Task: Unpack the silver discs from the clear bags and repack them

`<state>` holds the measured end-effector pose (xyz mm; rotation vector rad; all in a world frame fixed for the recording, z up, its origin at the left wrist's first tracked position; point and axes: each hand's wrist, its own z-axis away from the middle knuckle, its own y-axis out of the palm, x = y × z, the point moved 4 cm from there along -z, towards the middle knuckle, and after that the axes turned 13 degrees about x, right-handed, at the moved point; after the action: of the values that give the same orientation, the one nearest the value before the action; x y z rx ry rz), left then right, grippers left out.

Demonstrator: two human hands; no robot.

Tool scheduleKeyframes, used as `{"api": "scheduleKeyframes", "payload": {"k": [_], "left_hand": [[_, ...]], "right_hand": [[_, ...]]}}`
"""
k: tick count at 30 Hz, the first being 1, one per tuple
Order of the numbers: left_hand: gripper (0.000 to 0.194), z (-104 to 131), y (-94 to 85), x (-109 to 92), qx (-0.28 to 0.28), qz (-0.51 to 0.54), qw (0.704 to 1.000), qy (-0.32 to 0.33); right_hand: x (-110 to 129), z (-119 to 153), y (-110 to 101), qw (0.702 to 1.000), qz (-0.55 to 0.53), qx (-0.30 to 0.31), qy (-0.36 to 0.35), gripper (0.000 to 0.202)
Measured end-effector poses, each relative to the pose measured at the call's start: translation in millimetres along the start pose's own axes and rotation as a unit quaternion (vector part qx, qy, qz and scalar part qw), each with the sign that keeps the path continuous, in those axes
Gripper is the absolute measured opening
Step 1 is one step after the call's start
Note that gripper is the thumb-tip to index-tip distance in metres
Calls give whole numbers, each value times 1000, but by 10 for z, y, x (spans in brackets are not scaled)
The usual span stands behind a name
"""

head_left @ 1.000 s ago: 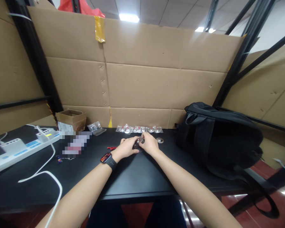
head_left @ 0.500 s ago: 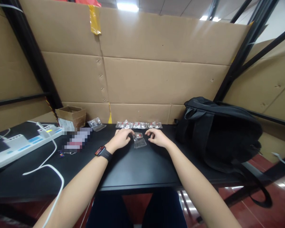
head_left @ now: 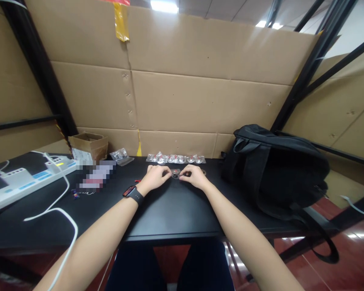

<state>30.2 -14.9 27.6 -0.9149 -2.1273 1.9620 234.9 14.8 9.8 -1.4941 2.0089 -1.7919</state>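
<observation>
A small clear plastic packet (head_left: 175, 173) with something silver and red in it lies between my two hands on the black table. My left hand (head_left: 156, 177), with a dark watch on its wrist, pinches the packet's left edge. My right hand (head_left: 193, 176) has its thumb and fingertips closed on the right edge. Just beyond my fingers, a row of similar clear packets (head_left: 176, 159) runs along the back of the table. A little red item shows beside my left hand, partly hidden by it.
A black backpack (head_left: 276, 173) stands on the right. To the left are a white power strip (head_left: 27, 185) with cables, an open cardboard box (head_left: 89, 146), another clear packet (head_left: 121, 157) and a blurred patch. Cardboard walls the back.
Both hands have closed in on the packet, which is now held by its sides and turned, its loose flap no longer pointing toward me. The view has shifted slightly.
</observation>
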Motion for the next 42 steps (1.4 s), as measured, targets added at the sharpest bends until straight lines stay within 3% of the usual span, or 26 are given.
{"api": "scheduleKeyframes", "payload": {"k": [2, 6, 14, 18, 20, 23, 27, 31, 36, 39, 42], "left_hand": [[29, -3, -14, 40, -6, 1, 1000, -21], [23, -24, -9, 103, -12, 23, 998, -63], [38, -104, 198, 114, -3, 43, 993, -110], [30, -99, 235, 79, -21, 16, 993, -117], [22, -73, 216, 52, -37, 4, 993, -108], [38, -35, 184, -9, -47, -13, 998, -45], [33, -20, 198, -47, 6, -23, 1000, 19], [30, -21, 211, -62, 48, -13, 998, 22], [37, -11, 182, -88, 27, -36, 999, 18], [25, -24, 167, -82, 8, -41, 999, 8], [28, -39, 135, -71, -16, -10, 1000, -15]], "right_hand": [[15, -25, 12, 1000, 0, -13, 5, 5], [14, -48, 16, 998, 6, -26, 60, 9], [-36, -51, 109, 986, 103, -33, 127, 33], [-27, -25, 108, 982, 118, -52, 135, 9], [45, -20, 85, 986, 130, -52, 92, 15], [165, -16, 83, 989, 145, 1, 14, 33], [202, 17, 95, 988, 147, 56, 8, 49], [187, 18, 119, 988, 134, 69, 35, 36], [183, -16, 106, 994, 92, 27, 60, 18], [136, -17, 77, 998, 17, -8, 67, 20], [54, -19, 75, 992, -111, -13, 66, 31]]}}
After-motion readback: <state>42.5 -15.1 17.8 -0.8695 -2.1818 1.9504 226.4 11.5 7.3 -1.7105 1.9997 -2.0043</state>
